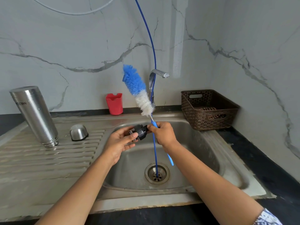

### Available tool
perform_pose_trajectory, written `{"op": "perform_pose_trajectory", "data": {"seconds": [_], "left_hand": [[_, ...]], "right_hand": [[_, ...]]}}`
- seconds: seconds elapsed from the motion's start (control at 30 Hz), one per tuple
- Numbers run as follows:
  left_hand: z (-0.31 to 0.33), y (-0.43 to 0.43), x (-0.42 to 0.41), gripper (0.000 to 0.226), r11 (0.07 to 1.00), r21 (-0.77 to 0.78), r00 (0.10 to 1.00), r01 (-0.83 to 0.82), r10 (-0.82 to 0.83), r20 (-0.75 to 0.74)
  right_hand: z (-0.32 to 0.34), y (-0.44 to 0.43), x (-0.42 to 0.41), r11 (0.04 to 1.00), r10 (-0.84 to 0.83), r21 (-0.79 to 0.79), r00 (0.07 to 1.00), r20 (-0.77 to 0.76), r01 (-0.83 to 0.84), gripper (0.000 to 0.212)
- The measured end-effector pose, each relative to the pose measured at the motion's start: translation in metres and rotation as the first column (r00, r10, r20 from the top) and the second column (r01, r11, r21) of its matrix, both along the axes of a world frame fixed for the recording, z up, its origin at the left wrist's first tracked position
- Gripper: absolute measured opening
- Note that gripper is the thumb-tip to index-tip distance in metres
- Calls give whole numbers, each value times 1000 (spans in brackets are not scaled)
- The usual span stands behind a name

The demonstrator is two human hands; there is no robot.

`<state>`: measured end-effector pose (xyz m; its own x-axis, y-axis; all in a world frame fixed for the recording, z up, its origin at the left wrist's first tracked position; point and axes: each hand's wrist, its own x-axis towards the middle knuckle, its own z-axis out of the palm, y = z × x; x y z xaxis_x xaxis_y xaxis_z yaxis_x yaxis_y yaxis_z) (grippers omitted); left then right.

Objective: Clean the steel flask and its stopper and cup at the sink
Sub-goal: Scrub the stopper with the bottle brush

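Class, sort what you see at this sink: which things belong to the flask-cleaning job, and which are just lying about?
Job: upturned steel flask, small steel cup, black plastic stopper, blue-and-white bottle brush.
Idle: red plastic holder, brown woven basket.

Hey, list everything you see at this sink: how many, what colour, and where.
flask: one, steel, threaded end down on the drainboard, left
cup: one, steel, upside down on the drainboard beside the flask
stopper: one, black, held over the basin
bottle brush: one, blue and white, bristles up, over the basin
holder: one, red, back ledge
basket: one, brown, counter right of the sink
tap: one, chrome, behind the basin
hose: one, blue, hanging into the drain
sink: one, steel, centre
left hand: holds the stopper
right hand: grips the brush handle
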<state>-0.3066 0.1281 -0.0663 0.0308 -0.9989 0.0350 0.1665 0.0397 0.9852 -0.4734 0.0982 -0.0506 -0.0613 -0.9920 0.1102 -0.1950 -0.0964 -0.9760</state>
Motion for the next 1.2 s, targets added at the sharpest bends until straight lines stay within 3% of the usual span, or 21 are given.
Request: {"op": "perform_pose_trajectory", "data": {"seconds": [0.23, 0.47, 0.57, 0.7, 0.77, 0.87, 0.9, 1.1, 1.2], "left_hand": [[0, 3, -4, 44, 997, -73, 985, 30, -17, 172], [-3, 1, -6, 37, 985, -170, 959, 4, 44, 280], [-4, 1, -8, 38, 973, -231, 923, -18, 106, 371], [-4, -3, -1, 38, 976, -213, 940, -40, 109, 324], [-7, -7, 4, 42, 980, -189, 941, -64, 123, 317], [-13, -13, 12, 46, 979, -171, 932, -114, 165, 322], [-14, -14, 13, 45, 977, -162, 931, -136, 182, 315], [-15, -21, 21, 35, 964, -126, 936, -235, 259, 238], [-16, -24, 26, 29, 962, -106, 943, -252, 269, 195]], "right_hand": [[2, 6, 2, 998, -64, -25, 988, -142, 61, 25], [1, 12, 7, 994, -113, -31, 961, -253, 109, 37], [1, 15, 11, 991, -136, -35, 940, -314, 132, 32], [11, 18, -1, 999, -37, -30, 956, -290, 29, 33], [22, 22, -23, 998, -23, -69, 904, -428, -7, 37], [27, 29, -63, 982, -25, -157, 753, -658, -104, 26], [26, 34, -75, 972, -23, -182, 707, -707, -150, 32], [-3, 64, -108, 889, -39, -272, 531, -846, -369, 55], [-9, 66, -112, 881, -89, -326, 557, -825, -342, 51]]}}
